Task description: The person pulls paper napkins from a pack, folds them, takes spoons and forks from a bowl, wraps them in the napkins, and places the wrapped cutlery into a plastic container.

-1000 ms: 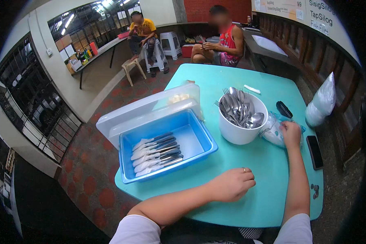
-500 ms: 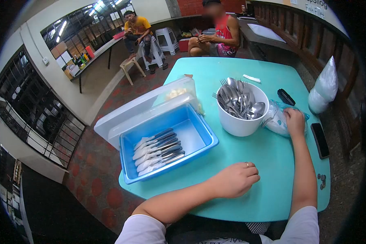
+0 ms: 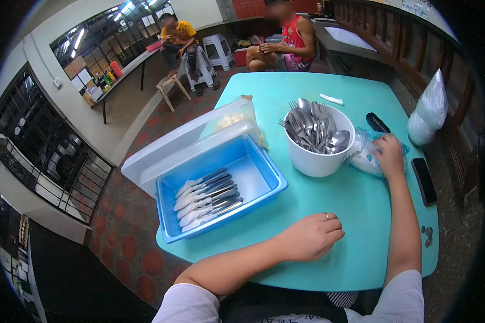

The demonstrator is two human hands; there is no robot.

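Note:
My left hand (image 3: 313, 236) rests on the turquoise table with its fingers curled in and a ring on one finger; nothing shows in it. My right hand (image 3: 389, 153) is at a clear plastic bag (image 3: 367, 157) with white contents, fingers bent and closed on it, the fingertips partly hidden. Beside the bag stands a white tub (image 3: 316, 161) packed with spoons and forks (image 3: 312, 126). To the left lies a blue plastic bin (image 3: 256, 172). In it, several pieces of cutlery (image 3: 207, 199) lie in a row, their ends wrapped in white paper.
A clear lid (image 3: 172, 142) leans behind the bin. On the table's right side are a phone (image 3: 424, 182), a black object (image 3: 378, 123), coins (image 3: 427, 237) and a tall plastic-wrapped bundle (image 3: 429, 110). A white strip (image 3: 331, 99) lies behind the tub. Two people sit beyond the table.
The view has shifted slightly. My right hand stays at the plastic bag, its fingers a little more bent over it. My left hand has hardly moved.

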